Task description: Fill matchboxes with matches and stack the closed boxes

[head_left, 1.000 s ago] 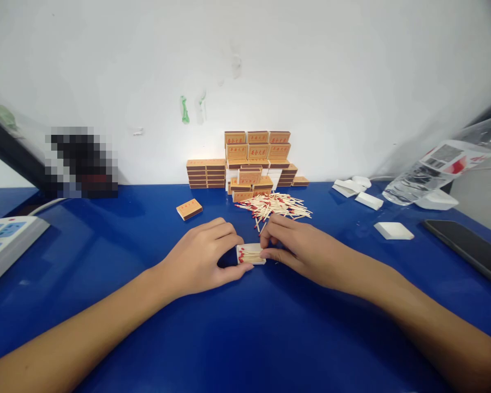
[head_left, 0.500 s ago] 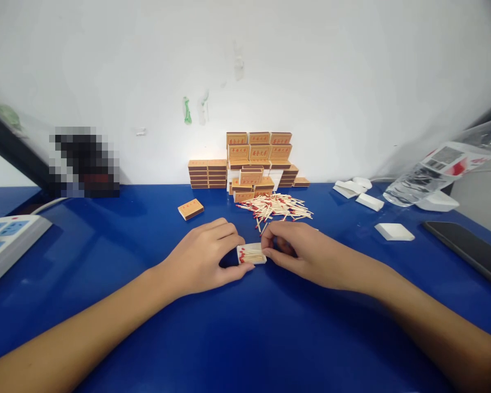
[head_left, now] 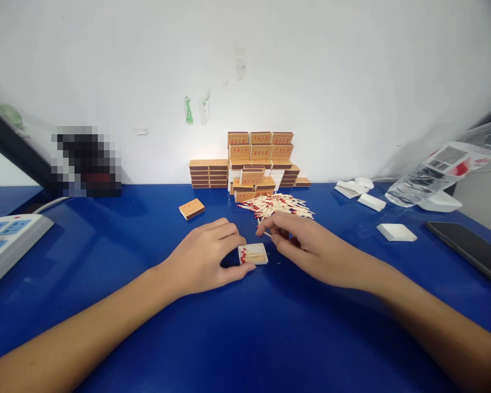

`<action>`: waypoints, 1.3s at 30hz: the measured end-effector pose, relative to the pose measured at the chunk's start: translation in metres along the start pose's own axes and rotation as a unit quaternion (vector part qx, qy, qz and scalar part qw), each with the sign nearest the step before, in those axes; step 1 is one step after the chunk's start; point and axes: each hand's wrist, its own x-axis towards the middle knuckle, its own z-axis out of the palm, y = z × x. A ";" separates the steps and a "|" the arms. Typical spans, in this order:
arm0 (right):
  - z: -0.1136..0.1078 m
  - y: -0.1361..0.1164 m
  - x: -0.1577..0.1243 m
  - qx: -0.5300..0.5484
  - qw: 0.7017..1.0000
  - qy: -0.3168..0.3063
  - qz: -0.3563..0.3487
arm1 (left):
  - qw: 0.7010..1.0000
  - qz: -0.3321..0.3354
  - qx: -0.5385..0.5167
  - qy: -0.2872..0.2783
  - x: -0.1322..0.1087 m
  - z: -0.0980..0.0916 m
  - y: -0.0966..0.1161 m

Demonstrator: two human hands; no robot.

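Observation:
A small white matchbox tray (head_left: 262, 261), partly filled with red-tipped matches, lies on the blue table. My left hand (head_left: 207, 256) holds its left end, thumb along the near side and fingers at the far side. To the right of the tray and above it, my right hand (head_left: 297, 240) is curled, with a match (head_left: 267, 234) showing between thumb and index finger. The other fingers are partly hidden. Just beyond this hand is a heap of loose matches (head_left: 284, 204). A closed matchbox (head_left: 192, 208) rests beyond my left hand.
Stacked matchboxes (head_left: 261, 152) stand against the wall. Several white trays (head_left: 396, 232) lie at the right, near a plastic bottle (head_left: 419, 172) and a phone (head_left: 468, 248). A power strip (head_left: 14, 240) sits at the left. Tiny bits lie right of the held tray.
My right hand has moved from the tray's right end up and away toward the match heap, uncovering that end. My left hand stays on the tray.

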 end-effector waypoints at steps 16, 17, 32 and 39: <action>0.012 0.003 0.006 0.019 0.999 0.041 0.002 | 1.000 -0.009 -0.002 0.010 0.001 -0.001 0.001; 0.011 0.004 0.005 0.006 0.999 0.040 -0.003 | 1.000 -0.009 -0.002 0.008 0.001 0.000 0.001; 0.011 0.004 0.004 -0.038 0.999 0.008 -0.024 | 1.000 0.001 -0.003 0.007 0.000 0.000 0.001; 0.015 -0.001 0.001 -0.039 0.999 0.002 -0.027 | 1.000 0.007 -0.002 0.009 0.000 0.000 0.000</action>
